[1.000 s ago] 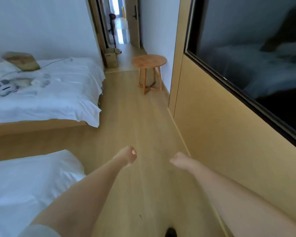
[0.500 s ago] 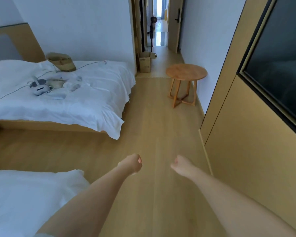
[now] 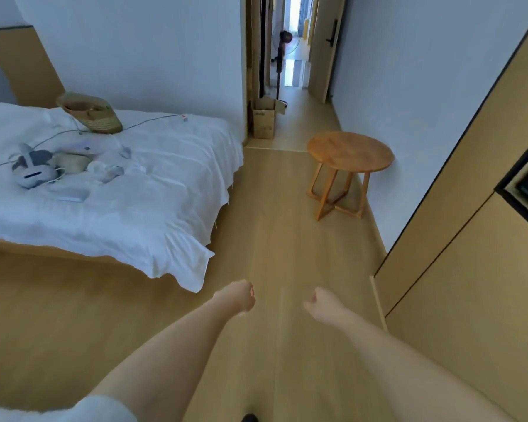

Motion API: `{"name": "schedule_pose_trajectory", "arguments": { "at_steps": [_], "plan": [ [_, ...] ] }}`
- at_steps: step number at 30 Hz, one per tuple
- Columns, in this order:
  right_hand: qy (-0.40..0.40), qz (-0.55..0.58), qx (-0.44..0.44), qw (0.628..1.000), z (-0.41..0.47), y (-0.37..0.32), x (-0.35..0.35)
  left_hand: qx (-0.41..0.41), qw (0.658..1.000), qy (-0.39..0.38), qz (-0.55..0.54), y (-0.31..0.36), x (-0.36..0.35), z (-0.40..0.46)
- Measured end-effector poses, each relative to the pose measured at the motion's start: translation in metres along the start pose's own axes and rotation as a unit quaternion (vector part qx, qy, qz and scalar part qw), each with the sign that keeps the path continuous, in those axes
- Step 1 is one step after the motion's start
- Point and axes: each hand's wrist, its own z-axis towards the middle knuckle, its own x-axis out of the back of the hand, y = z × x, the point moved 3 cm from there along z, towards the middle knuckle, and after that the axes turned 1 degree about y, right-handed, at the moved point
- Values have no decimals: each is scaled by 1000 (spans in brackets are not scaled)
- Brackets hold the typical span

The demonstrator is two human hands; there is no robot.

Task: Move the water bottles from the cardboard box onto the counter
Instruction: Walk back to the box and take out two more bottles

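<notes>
Both arms reach forward over the wooden floor [image 3: 287, 226]; the left hand [image 3: 238, 296] is curled into a fist, its grip clenched on nothing, and the right hand [image 3: 322, 301] is likewise balled up and holds nothing; the two fists hang apart with bare floor between them. The cardboard box [image 3: 264, 118] stands far ahead on the floor at the mouth of the corridor, against the left wall corner, its top flaps open; whether bottles are inside cannot be told from here. Between the hands and the box the floor runs straight; on the right of that path a round wooden side table [image 3: 349, 152] stands near the white wall, just short of the corridor; on the left the corner of a bed [image 3: 153, 190] with a white sheet hangs toward the path. On the bed lie a woven bag [image 3: 89, 114], a white headset [image 3: 32, 173], cables and small items too blurred to name. Beyond the box a standing fan [image 3: 282, 53] is in the corridor, near an open door [image 3: 326, 47]. A tan panelled wall [image 3: 457, 239] fills the right side.
</notes>
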Motion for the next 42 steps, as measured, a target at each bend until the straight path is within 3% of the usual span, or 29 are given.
{"name": "schedule_pose_trajectory", "arguments": {
  "at_steps": [6,18,25,35,42],
  "plan": [
    [33,35,-24,999,121,-42,84,-11,1000,-4,-12,18,85,135],
    [36,35,-33,998,374,-41,225,-24,999,-40,16,119,180,396],
    [29,22,-11,999,508,-62,336,-11,1000,-3,6,174,277,535],
    [34,16,34,999,712,-125,437,12,999,-29,40,172,363,746],
    [58,3,37,998,863,-186,538,-7,1000,-15,11,199,486,916]
  ]
}}
